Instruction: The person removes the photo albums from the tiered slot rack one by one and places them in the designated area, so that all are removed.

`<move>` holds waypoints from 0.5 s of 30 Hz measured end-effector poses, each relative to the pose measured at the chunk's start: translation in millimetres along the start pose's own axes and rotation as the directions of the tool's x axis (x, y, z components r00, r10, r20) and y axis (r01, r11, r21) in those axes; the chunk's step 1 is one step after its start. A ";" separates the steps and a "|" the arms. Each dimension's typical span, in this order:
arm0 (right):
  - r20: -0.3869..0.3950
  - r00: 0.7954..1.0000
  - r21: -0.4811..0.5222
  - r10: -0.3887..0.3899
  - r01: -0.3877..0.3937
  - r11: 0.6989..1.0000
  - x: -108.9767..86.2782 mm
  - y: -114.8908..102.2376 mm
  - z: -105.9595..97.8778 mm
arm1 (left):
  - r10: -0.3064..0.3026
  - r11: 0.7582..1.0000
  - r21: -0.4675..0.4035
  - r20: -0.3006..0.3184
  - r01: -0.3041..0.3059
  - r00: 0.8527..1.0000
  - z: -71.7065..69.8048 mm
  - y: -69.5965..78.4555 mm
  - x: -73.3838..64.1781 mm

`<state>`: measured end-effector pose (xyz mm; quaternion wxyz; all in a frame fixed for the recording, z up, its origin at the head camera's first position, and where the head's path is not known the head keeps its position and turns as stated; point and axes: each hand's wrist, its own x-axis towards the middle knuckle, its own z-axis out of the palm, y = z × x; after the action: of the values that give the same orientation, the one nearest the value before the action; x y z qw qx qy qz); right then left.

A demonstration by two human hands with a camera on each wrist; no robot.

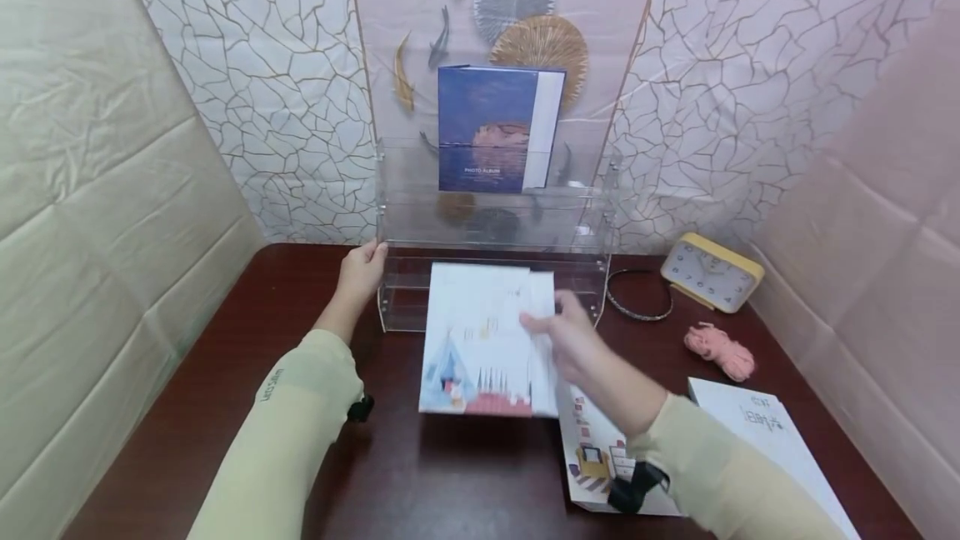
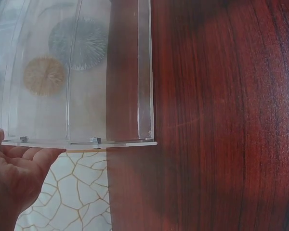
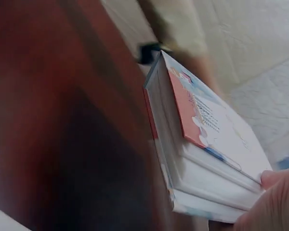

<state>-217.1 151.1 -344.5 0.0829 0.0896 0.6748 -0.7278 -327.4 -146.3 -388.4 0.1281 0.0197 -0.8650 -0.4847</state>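
Observation:
My left hand (image 1: 363, 272) grips the left side panel of a clear acrylic tiered rack (image 1: 495, 250) at the back of the table. In the left wrist view, the fingers (image 2: 36, 156) bend around the panel's edge. My right hand (image 1: 576, 338) holds a thick white book (image 1: 476, 340) by its right side, thumb on the cover, in front of the rack's lower tiers. The cover carries a blue tent drawing, and the right wrist view shows the white page block (image 3: 202, 180). A blue photo album (image 1: 487, 127) stands upright on the rack's top tier.
More white books lie at the right front, one with furniture drawings (image 1: 592, 461) and another (image 1: 772, 440) beside it. Behind them are a pink yarn skein (image 1: 720, 351), a yellow-framed clock (image 1: 712, 272) and a thin dark hoop (image 1: 637, 315). Cloth-covered walls enclose the dark wooden table (image 1: 225, 373).

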 end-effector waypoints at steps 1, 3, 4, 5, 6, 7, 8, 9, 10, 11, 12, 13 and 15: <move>0.001 0.999 -0.013 0.039 -0.039 0.999 -4.5 10.0 1.9 | -0.004 1.000 -0.001 0.000 0.004 1.000 0.3 -0.3 -0.1; 0.015 0.995 -0.044 0.098 -0.097 0.994 -12.2 28.6 5.0 | -0.014 1.000 -0.011 0.005 0.014 1.000 1.0 -0.7 -0.3; 0.021 0.994 -0.056 0.111 -0.110 0.992 -15.3 36.5 6.0 | -0.017 1.000 -0.018 0.012 0.017 1.000 1.3 -0.8 -0.3; 0.025 0.993 -0.069 0.115 -0.113 0.991 -17.8 43.6 6.9 | -0.020 0.999 -0.025 0.016 0.020 1.000 1.6 -0.9 -0.3; 0.030 0.993 -0.078 0.114 -0.112 0.991 -20.3 49.6 7.4 | -0.020 0.999 -0.030 0.018 0.021 1.000 1.8 -0.9 -0.2; 0.032 0.993 -0.088 0.111 -0.108 0.990 -22.3 54.7 8.0 | -0.021 0.999 -0.034 0.019 0.022 1.000 1.9 -0.9 -0.1; 0.035 0.994 -0.095 0.107 -0.103 0.990 -23.9 59.3 8.3 | -0.021 0.999 -0.038 0.019 0.021 1.000 1.7 -0.9 -0.1; 0.036 0.994 -0.101 0.105 -0.101 0.990 -25.2 63.5 8.6 | -0.020 0.999 -0.041 0.018 0.020 1.000 1.4 -0.8 0.1; 0.037 0.994 -0.109 0.105 -0.100 0.989 -26.8 67.1 9.0 | -0.021 0.999 -0.043 0.020 0.022 1.000 1.1 -0.8 0.2; 0.041 0.993 -0.122 0.107 -0.102 0.987 -28.4 70.0 9.5 | -0.023 0.999 -0.044 0.019 0.024 1.000 0.7 -0.8 0.5; 0.046 0.993 -0.133 0.113 -0.106 0.985 -29.8 72.8 10.1 | -0.026 0.999 -0.047 0.021 0.027 0.999 0.3 -0.7 0.7; 0.056 0.992 -0.141 0.117 -0.108 0.984 -31.0 75.8 10.5 | -0.029 0.998 -0.051 0.025 0.030 0.999 -0.2 -0.6 0.9; 0.072 0.989 -0.158 0.128 -0.115 0.981 -33.0 81.8 11.3 | -0.034 0.998 -0.057 0.035 0.036 0.999 -0.9 -0.3 1.3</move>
<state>-165.5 133.6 -414.8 0.1614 0.0943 0.7183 -0.6702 -328.5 -147.4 -388.0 0.1054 0.0230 -0.8522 -0.5119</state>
